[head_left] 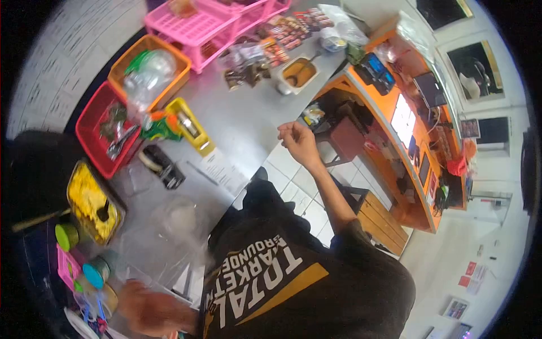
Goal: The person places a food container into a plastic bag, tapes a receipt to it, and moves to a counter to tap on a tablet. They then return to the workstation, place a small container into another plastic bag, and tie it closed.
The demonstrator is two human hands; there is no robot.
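Observation:
My right hand (299, 144) is raised beside the edge of the steel table, its fingers loosely bent and a little apart with nothing visible in them. Blurred by motion, my left hand (149, 308) is by the table's near-left side, close to jars with a teal lid (96, 273) and a green lid (66, 237); its fingers cannot be made out. Clear plastic (175, 226) lies on the table between the hands. Past it are a metal tray of yellow food (93, 206), a black tape dispenser (162, 166) and a paper sheet (223, 171).
A red basket (90, 124), an orange basket (183, 73) and a pink rack (197, 59) line the table's far side. Several sachets (276, 51) lie near a white tub of brown sauce (297, 74). An orange counter (367, 107) and a stool (345, 138) stand to the right.

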